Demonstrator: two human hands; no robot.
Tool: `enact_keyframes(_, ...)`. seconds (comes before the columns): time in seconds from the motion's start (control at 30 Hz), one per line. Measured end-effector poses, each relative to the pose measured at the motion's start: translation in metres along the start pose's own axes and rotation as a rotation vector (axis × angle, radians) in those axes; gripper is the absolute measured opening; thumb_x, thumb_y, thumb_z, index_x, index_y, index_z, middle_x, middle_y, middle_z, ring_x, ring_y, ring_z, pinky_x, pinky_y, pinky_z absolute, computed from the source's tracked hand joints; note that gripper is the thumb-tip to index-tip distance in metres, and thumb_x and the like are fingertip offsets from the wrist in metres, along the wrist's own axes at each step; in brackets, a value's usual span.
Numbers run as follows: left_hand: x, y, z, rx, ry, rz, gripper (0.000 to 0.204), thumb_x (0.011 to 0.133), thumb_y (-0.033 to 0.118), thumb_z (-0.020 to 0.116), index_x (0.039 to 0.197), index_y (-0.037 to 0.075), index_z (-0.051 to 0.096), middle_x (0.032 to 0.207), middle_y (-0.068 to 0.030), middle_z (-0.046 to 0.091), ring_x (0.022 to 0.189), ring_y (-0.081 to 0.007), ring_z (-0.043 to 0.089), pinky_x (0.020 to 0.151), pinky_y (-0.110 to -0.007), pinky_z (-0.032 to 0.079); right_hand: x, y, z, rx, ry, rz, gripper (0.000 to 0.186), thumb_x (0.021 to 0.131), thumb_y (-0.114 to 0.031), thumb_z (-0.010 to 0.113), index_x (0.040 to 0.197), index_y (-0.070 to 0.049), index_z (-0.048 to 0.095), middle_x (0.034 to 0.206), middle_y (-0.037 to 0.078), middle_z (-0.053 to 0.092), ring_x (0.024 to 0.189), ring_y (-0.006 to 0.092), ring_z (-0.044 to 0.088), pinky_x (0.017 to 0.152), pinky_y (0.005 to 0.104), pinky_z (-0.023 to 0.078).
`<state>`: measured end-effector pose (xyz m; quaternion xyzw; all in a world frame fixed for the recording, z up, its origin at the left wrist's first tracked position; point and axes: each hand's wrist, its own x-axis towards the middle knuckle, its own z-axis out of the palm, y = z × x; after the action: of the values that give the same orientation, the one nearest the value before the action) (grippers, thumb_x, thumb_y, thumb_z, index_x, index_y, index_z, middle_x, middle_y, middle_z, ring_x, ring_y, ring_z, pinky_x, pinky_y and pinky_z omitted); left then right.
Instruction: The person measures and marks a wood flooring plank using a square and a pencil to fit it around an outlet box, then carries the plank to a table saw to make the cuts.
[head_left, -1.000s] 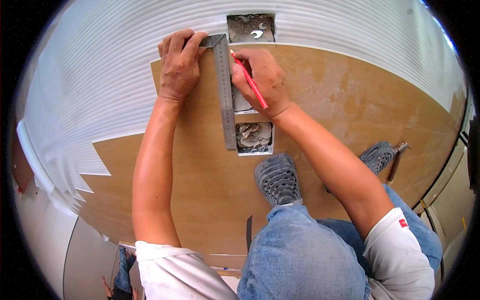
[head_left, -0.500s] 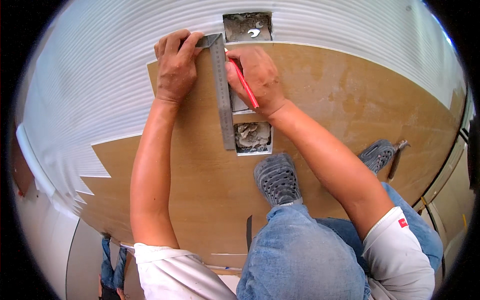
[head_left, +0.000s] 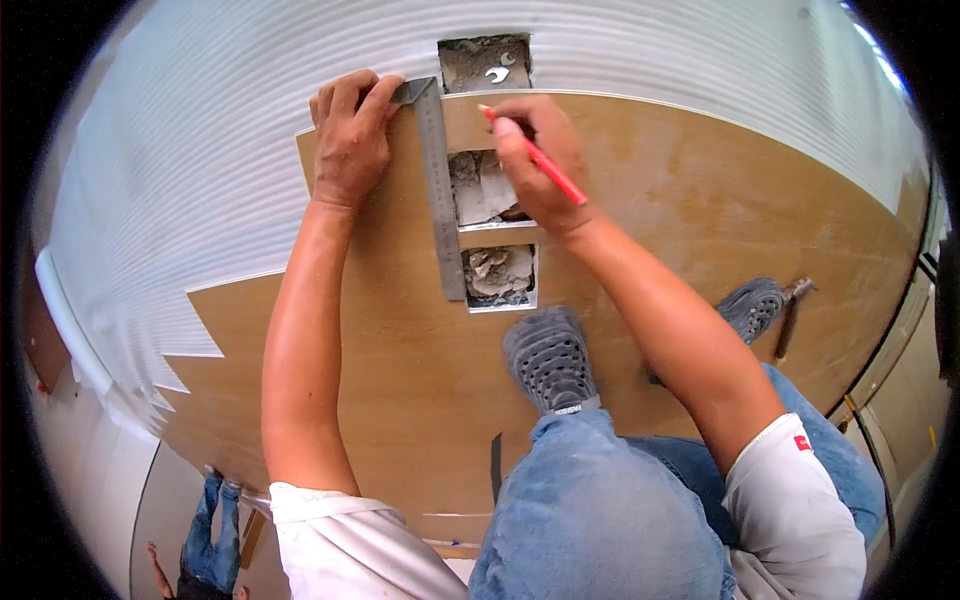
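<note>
My left hand (head_left: 352, 135) grips the short arm of a metal square (head_left: 432, 200), whose long blade lies on a wood board (head_left: 640, 290) alongside two cut openings filled with rubble, the middle one (head_left: 480, 195) and the bottom one (head_left: 497, 270). My right hand (head_left: 540, 160) holds a red pencil (head_left: 558, 175), its pale tip raised toward the board just right of the blade, between the top and middle openings; whether it touches cannot be seen. A third opening (head_left: 470, 60), above the board's white edge, has a small white shape in it.
White ribbed sheeting (head_left: 220, 190) surrounds the board's far and left edges, with a pale roll (head_left: 75, 320) at far left. My grey clogs (head_left: 550, 355) rest on the board, a hammer (head_left: 790, 325) beside the right one. Another person's jeans-clad legs (head_left: 210, 530) show at lower left.
My right hand and pencil have moved right, away from the square's edge, uncovering more of the middle opening. My left hand stays on the square. The other person's legs have shifted.
</note>
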<state>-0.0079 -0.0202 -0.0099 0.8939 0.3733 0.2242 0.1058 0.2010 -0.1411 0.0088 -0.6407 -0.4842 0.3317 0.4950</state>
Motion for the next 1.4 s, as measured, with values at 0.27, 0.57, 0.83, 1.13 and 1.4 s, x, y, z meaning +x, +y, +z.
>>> enact_keyframes(0.27, 0.007, 0.012, 0.009, 0.013, 0.007, 0.051, 0.034, 0.084, 0.005, 0.07, 0.117, 0.014, 0.07, 0.11, -0.0037, 0.06, 0.106, -0.0267, 0.056, 0.093, -0.041, 0.042, -0.031, 0.027, -0.062, -0.07, 0.045, 0.054, 0.016, 0.095, -0.016, 0.063, 0.104, -0.003, 0.066, 0.094, 0.014, 0.065, 0.083, 0.0282, 0.065, 0.076, 0.0384, 0.053)
enact_keyframes(0.57, 0.029, 0.063, 0.041, -0.043, 0.01, 0.059, 0.04, 0.085, 0.006, 0.072, 0.123, 0.015, 0.069, 0.114, -0.0036, 0.06, 0.109, -0.0253, 0.056, 0.095, -0.041, 0.042, -0.015, 0.017, -0.051, -0.191, 0.011, -0.089, 0.02, 0.094, -0.019, 0.062, 0.104, -0.002, 0.064, 0.094, 0.018, 0.065, 0.087, 0.0358, 0.063, 0.079, 0.0436, 0.053)
enact_keyframes(0.83, 0.03, 0.064, 0.041, -0.054, 0.006, 0.07, 0.041, 0.084, 0.008, 0.074, 0.124, 0.015, 0.069, 0.114, -0.0035, 0.06, 0.109, -0.0253, 0.056, 0.095, -0.041, 0.042, -0.008, 0.02, -0.041, -0.256, 0.065, -0.136, 0.02, 0.093, -0.02, 0.062, 0.104, -0.004, 0.063, 0.093, 0.017, 0.063, 0.088, 0.0348, 0.062, 0.079, 0.0454, 0.051)
enact_keyframes(1.13, 0.031, 0.061, 0.044, -0.023, 0.042, 0.106, 0.034, 0.083, 0.011, 0.074, 0.118, 0.014, 0.071, 0.109, -0.0044, 0.061, 0.104, -0.027, 0.057, 0.094, -0.041, 0.045, -0.004, 0.026, -0.04, -0.316, 0.072, -0.275, 0.016, 0.089, -0.016, 0.063, 0.1, -0.004, 0.062, 0.089, 0.014, 0.063, 0.085, 0.0346, 0.061, 0.077, 0.0448, 0.051)
enact_keyframes(1.4, 0.033, 0.06, 0.043, -0.058, 0.009, 0.1, 0.04, 0.084, 0.007, 0.072, 0.123, 0.015, 0.069, 0.111, -0.0043, 0.06, 0.105, -0.0264, 0.057, 0.093, -0.042, 0.043, -0.004, 0.029, -0.04, -0.264, 0.088, -0.26, 0.01, 0.086, -0.012, 0.062, 0.093, -0.005, 0.06, 0.085, 0.014, 0.061, 0.08, 0.0339, 0.059, 0.074, 0.045, 0.05)
